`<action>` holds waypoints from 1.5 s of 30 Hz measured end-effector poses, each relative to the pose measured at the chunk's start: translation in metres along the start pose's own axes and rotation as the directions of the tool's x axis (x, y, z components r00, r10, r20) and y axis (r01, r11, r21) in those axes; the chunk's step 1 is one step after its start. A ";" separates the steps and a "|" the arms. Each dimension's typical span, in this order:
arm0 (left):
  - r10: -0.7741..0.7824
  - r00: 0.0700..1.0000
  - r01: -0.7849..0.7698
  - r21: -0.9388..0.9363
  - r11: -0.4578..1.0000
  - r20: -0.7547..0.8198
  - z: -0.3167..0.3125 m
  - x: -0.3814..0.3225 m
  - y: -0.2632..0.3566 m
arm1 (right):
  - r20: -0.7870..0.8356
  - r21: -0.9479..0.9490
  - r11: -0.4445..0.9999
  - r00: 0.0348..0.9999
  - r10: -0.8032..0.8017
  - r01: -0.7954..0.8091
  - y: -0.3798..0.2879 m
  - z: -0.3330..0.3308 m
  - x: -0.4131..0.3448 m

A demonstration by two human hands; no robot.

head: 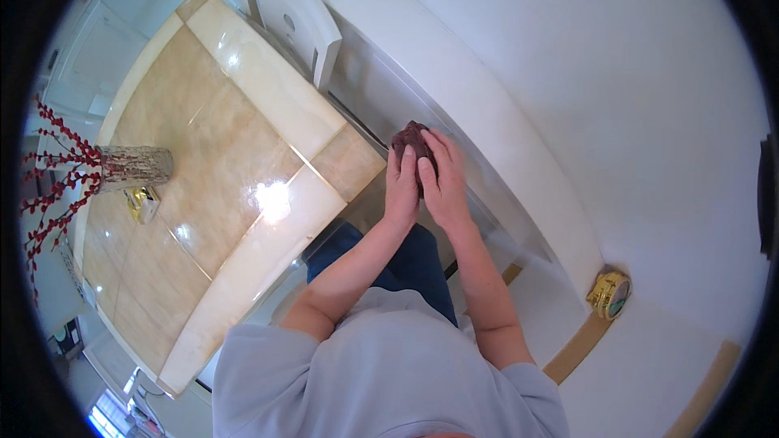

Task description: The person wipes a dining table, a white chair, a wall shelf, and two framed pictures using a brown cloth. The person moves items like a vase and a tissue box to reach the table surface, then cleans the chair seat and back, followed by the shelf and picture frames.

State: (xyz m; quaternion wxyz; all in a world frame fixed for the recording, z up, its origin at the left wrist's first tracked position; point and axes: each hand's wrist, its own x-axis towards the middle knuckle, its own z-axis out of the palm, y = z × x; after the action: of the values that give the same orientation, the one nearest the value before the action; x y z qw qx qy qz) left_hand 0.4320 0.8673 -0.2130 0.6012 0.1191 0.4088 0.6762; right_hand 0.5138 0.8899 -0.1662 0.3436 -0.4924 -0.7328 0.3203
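Observation:
Between my two hands is a bunched dark maroon cloth (pixel 406 135), held just past the corner of a stone-topped table (pixel 201 109). My left hand (pixel 402 185) presses on its near left side, fingers pointing away from me. My right hand (pixel 447 173) wraps the right side, with its thumb laid along the front. Both palms hide much of the cloth. The table's polished top is beige with paler border strips, and its corner lies just left of my left hand.
A vase (pixel 137 168) with red berry branches (pixel 67 158) stands on the table, beside a small gold packet (pixel 143 204). A white chair back (pixel 292 18) rises at the table's far side. On the right, a gold round object (pixel 610 293) sits near a white wall (pixel 639 103).

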 end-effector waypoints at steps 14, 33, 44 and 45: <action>0.530 0.811 -0.423 0.379 0.823 -0.247 0.034 0.147 -0.024 | -0.144 -0.620 0.781 0.968 -0.205 0.074 0.070 -0.019 0.055; 0.166 0.883 0.025 0.397 0.917 -0.440 -0.012 0.149 -0.126 | -0.109 -0.665 0.744 0.976 -0.190 0.071 0.065 -0.011 0.059; 0.429 0.855 -0.323 0.349 0.880 -0.290 0.018 0.164 0.058 | -0.120 -0.571 0.814 0.970 -0.212 0.107 0.060 -0.015 0.057; 0.457 0.851 -0.339 0.392 0.855 -0.261 0.017 0.172 0.062 | -0.118 -0.573 0.812 0.970 -0.212 0.107 0.059 -0.014 0.057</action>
State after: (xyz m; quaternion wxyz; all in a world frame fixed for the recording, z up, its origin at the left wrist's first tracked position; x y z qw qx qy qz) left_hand 0.3555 1.0340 -0.2157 0.3358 0.1815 0.5811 0.7188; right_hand 0.5388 0.9639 -0.1950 0.2725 -0.5346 -0.7998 0.0153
